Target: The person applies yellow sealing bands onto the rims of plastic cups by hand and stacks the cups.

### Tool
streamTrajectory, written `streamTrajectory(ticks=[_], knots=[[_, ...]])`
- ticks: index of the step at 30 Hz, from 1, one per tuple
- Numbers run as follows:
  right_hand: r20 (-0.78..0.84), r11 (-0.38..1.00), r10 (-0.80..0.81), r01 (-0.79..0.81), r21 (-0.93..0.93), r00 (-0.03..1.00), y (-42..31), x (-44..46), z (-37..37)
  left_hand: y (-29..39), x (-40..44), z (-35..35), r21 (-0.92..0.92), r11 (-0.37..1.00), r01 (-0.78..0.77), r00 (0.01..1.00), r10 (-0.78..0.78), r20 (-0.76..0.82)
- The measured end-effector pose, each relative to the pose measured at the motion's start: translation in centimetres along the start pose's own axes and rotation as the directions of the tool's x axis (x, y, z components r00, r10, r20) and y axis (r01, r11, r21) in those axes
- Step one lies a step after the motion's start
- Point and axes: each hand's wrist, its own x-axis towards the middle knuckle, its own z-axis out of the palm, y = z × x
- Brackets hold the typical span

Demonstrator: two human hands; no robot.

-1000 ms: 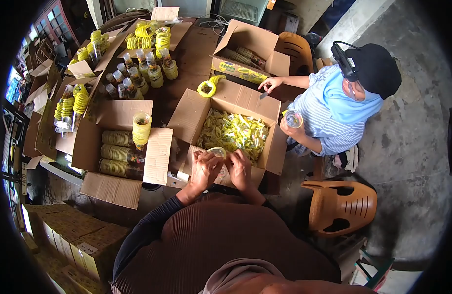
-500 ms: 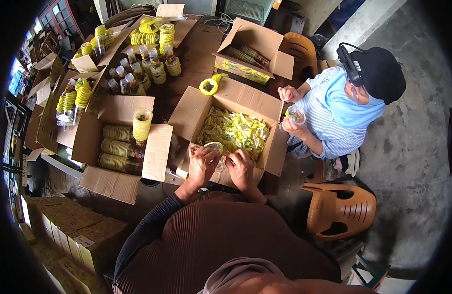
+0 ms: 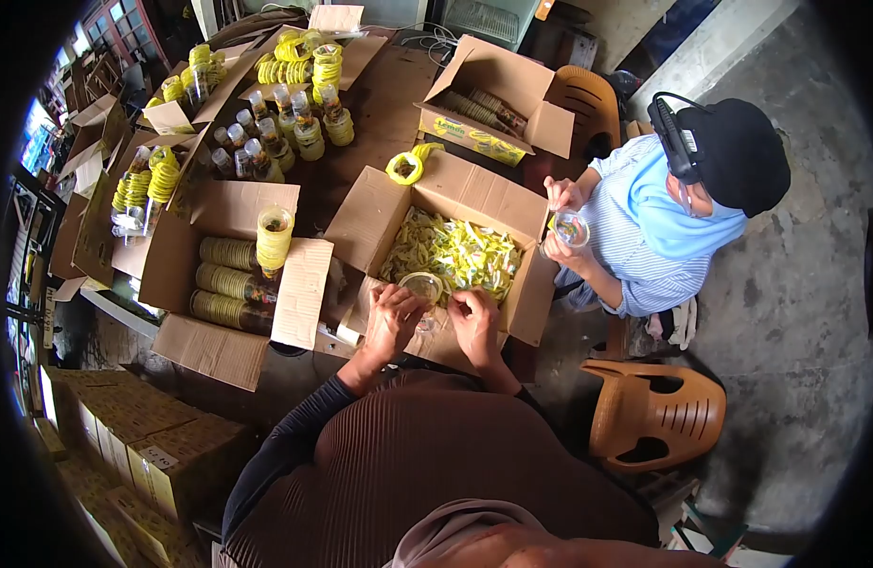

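Note:
A clear plastic cup (image 3: 422, 286) with a yellowish rim is held over the near edge of an open carton (image 3: 364, 230). My left hand (image 3: 393, 320) has its fingers wrapped round the cup's left side. My right hand (image 3: 474, 317) is at the cup's right, fingers curled together near the rim; what they pinch, if anything, is too small to tell. Inside the carton lie several small yellow and white packets (image 3: 455, 251). On its far left corner rests a yellow ring-shaped bundle (image 3: 404, 168).
Left, a carton (image 3: 209, 362) holds rows of stacked cups, with a cup stack (image 3: 274, 237) upright on it. Several filled cups (image 3: 309, 137) stand behind. A co-worker (image 3: 664, 208) at right holds a clear cup (image 3: 569, 228). An orange chair (image 3: 659, 415) is near right.
My right hand has moved slightly right, away from the cup. The cup's opening shows more. The co-worker's free hand has come in from the far side to their cup.

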Motion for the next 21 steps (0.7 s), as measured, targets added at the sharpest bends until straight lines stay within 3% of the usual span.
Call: streamTrajectory(ticks=[2,6,9,11,14,21], knots=[[-0.055,0.995,-0.097,0.097,-0.006,0.994,-0.4,0.1,0.0,-0.2,0.1,0.2,-0.045,0.999,0.012,1.0,-0.013,-0.013],[-0.084,0.993,-0.112,0.115,0.028,0.99,-0.7,-0.1,0.2,-0.2,0.1,0.3,-0.138,0.986,0.094,0.996,-0.094,0.002],[-0.058,0.998,-0.06,0.061,0.019,0.997,-1.0,0.0,-0.2,0.0,0.6,0.0,-0.107,0.989,0.101,0.994,-0.104,-0.022],[0.009,0.978,-0.192,0.192,-0.076,0.981,-1.6,0.3,-0.6,0.0,0.8,0.0,-0.087,0.992,0.092,0.995,-0.095,-0.037],[0.058,0.965,-0.179,0.187,-0.185,0.982,-1.1,0.2,0.1,-0.1,0.7,0.2,-0.131,0.99,0.06,0.998,-0.064,-0.021],[0.08,0.96,-0.168,0.182,-0.214,0.982,-1.4,0.1,1.1,-1.2,0.2,0.8,-0.14,0.982,0.124,0.992,-0.126,-0.011]])
